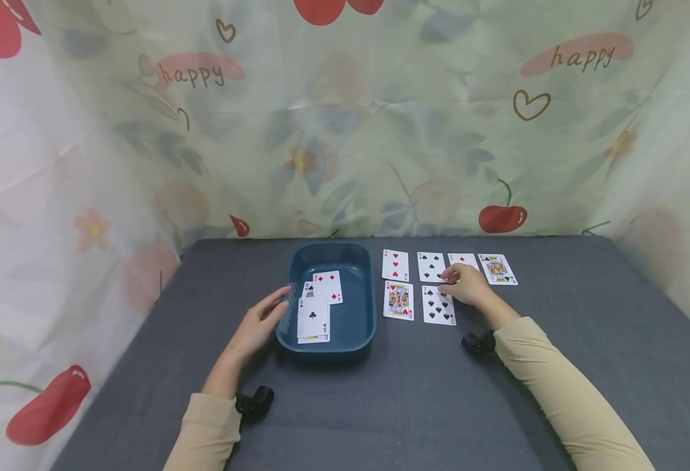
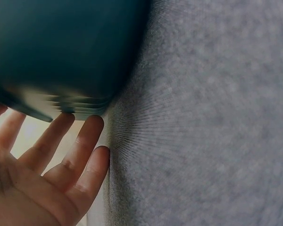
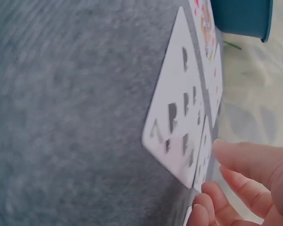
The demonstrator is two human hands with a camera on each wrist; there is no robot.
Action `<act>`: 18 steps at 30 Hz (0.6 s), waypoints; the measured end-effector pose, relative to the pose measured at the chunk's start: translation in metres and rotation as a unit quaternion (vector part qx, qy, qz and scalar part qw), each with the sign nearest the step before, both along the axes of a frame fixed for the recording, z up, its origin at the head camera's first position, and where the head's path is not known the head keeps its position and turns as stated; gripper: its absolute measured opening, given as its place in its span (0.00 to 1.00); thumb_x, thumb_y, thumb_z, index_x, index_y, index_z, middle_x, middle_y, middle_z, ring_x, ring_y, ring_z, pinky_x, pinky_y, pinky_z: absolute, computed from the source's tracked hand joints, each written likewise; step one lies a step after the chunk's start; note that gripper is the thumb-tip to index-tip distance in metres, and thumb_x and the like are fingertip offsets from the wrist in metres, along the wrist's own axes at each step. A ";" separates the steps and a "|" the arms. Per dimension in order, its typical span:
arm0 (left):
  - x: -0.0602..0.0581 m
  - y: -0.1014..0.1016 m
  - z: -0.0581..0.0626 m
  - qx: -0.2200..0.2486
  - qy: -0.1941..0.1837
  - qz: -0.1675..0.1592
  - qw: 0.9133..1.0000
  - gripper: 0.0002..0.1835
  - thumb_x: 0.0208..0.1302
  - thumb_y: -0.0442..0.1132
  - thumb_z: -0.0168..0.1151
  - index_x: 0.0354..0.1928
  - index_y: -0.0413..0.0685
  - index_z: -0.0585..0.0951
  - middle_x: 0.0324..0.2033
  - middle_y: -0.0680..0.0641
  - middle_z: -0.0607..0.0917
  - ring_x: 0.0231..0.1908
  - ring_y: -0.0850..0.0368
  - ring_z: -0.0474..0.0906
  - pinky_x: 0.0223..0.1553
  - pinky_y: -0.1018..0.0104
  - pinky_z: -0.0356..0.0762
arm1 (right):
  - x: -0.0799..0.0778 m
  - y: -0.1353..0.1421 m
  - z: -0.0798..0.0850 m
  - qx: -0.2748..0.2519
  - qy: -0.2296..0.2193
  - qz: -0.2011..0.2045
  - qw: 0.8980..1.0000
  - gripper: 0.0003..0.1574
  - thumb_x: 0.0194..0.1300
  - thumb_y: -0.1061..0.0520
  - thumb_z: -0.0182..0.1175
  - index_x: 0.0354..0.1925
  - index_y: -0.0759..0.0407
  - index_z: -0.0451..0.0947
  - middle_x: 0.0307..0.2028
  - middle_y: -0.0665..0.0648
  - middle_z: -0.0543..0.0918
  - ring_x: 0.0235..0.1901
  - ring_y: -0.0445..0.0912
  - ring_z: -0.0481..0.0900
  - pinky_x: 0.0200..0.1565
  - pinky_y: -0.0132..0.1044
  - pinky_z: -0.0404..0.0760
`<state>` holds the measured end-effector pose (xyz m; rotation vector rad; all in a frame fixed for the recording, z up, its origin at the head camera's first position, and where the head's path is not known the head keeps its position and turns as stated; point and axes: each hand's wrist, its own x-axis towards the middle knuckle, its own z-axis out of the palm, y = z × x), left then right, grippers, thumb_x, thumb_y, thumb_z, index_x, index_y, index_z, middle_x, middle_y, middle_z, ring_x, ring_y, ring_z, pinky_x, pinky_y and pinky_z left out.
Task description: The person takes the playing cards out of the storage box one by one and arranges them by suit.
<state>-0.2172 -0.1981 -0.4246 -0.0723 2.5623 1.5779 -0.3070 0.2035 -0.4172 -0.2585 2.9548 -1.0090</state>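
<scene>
My left hand (image 1: 256, 327) is at the left wall of a blue tray (image 1: 372, 314), its fingers extended and lightly bent. In the left wrist view those fingertips (image 2: 92, 125) meet or nearly meet the tray's slotted side. My right hand (image 1: 465, 284) hovers over the playing cards, thumb and fingers apart with nothing seen between them. Closest to it are the seven of spades (image 1: 439, 307) and another spade card (image 1: 430, 263) behind. It partly covers a diamond card (image 1: 461, 258). In the tray lie an ace of clubs (image 1: 313, 320), a diamond card (image 1: 333, 288) and a mostly covered face card (image 1: 308, 288).
A heart card (image 1: 395, 265) and a king of hearts (image 1: 399, 301) lie just right of the tray. At the back row's right end is another king (image 1: 498, 269). Dark grey cloth (image 1: 392, 405) covers the table; a printed curtain (image 1: 368, 131) stands behind.
</scene>
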 end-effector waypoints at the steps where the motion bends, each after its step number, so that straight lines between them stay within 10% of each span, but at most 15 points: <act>1: 0.000 0.000 0.000 0.000 -0.001 0.000 1.000 0.24 0.70 0.54 0.47 0.67 0.69 0.63 0.70 0.45 0.60 0.69 0.43 0.56 0.63 0.40 0.61 | 0.001 -0.001 0.001 -0.006 -0.001 0.002 1.000 0.16 0.53 0.61 0.64 0.39 0.70 0.76 0.34 0.68 0.82 0.36 0.54 0.79 0.34 0.35 0.72; 18: 0.000 0.000 0.001 -0.004 -0.001 0.002 1.000 0.24 0.70 0.53 0.47 0.67 0.68 0.63 0.70 0.45 0.60 0.69 0.43 0.57 0.63 0.40 0.62 | 0.014 -0.057 0.032 -0.072 0.008 0.121 0.990 0.16 0.57 0.61 0.62 0.43 0.71 0.76 0.36 0.66 0.82 0.37 0.54 0.79 0.34 0.33 0.75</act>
